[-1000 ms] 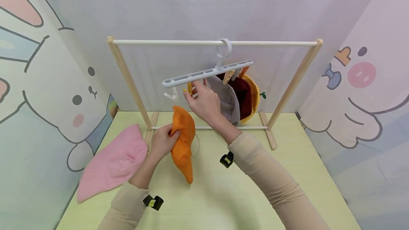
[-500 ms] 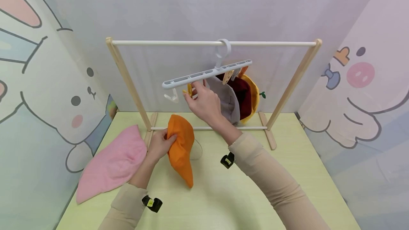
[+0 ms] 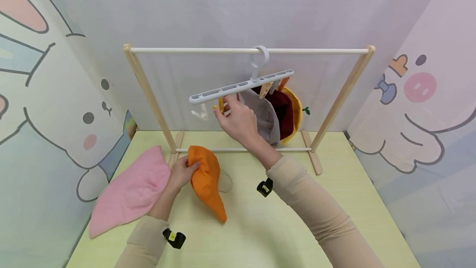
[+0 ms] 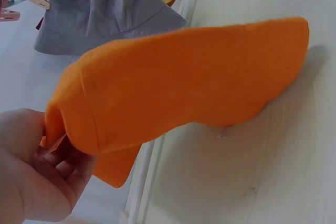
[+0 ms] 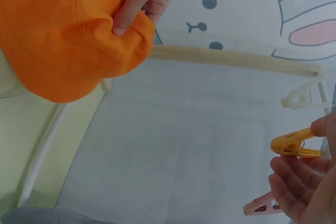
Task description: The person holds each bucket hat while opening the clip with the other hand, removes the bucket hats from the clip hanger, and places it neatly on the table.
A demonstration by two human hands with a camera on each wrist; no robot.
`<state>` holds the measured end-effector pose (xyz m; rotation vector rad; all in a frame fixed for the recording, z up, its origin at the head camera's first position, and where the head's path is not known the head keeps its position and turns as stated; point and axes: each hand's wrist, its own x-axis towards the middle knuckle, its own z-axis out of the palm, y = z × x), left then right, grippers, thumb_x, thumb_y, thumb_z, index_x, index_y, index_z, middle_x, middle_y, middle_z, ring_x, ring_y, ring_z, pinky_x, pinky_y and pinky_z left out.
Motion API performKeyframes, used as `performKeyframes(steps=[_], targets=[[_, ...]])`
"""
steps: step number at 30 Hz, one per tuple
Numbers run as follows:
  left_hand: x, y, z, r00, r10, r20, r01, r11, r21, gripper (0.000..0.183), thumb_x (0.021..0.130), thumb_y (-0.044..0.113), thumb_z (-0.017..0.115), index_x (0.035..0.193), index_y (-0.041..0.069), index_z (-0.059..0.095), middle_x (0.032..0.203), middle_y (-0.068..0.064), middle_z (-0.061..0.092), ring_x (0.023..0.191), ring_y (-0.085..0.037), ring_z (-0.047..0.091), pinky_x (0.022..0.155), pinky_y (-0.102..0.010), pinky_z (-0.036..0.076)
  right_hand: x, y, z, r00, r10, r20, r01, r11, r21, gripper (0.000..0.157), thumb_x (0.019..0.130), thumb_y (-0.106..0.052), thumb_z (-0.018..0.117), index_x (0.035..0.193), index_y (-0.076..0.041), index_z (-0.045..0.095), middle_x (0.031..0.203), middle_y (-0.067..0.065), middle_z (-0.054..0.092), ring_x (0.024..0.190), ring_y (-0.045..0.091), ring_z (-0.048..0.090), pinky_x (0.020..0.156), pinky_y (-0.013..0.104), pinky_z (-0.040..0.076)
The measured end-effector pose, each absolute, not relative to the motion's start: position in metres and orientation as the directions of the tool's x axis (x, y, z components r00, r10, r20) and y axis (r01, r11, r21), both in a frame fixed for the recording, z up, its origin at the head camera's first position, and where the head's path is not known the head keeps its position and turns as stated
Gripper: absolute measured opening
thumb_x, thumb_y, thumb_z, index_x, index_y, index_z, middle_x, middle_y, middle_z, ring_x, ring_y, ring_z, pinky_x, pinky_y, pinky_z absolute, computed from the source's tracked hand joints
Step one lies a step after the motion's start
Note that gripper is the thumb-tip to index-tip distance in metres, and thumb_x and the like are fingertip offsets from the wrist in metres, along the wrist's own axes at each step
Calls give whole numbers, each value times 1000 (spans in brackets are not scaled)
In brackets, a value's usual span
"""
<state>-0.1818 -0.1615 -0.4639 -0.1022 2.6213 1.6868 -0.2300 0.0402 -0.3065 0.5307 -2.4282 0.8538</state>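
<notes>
My left hand (image 3: pixel 183 171) pinches an orange hat (image 3: pixel 205 179) by its upper edge; it hangs low in front of the rack, with a thin cord loop at its side. In the left wrist view the orange hat (image 4: pixel 184 82) droops away from my curled fingers. Up at the hanger (image 3: pixel 241 87), my right hand (image 3: pixel 238 121) pinches a yellow clothespin (image 5: pixel 294 144) between thumb and fingers. A white clothespin (image 3: pixel 201 113) dangles left of it, and a pink clothespin (image 5: pixel 262 204) shows beside my right fingers. Grey (image 3: pixel 265 121), dark red and yellow hats hang on the hanger's right part.
A wooden rack with a white top rail (image 3: pixel 204 50) carries the hanger and stands at the back of the pale table (image 3: pixel 267 226). A pink hat (image 3: pixel 130 191) lies on the table's left side. Printed curtains enclose both sides.
My left hand has lowered the orange hat and drawn it slightly left, away from the hanger. My right hand stays at the yellow clothespin.
</notes>
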Motion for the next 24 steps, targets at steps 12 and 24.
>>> performKeyframes(steps=[12,24], targets=[[-182,-179,-477,-994,-76,-75,-104,541,834,25,86,14,61,103,-3,62,92,-16,66,76,-18,59,66,-26,46,-229,41,-305,-805,-194,561,-504,724,-472,23,86,-36,60,100,-19,56,85,-6,70,69,6,65,56,32,49],[-179,-194,-481,-986,-142,-92,-166,714,680,33,83,21,62,106,-3,63,101,-22,64,91,-35,58,81,-47,44,-229,42,-306,-808,-192,557,-496,732,-467,23,86,-36,60,100,-19,56,87,-6,70,70,6,65,58,34,49]])
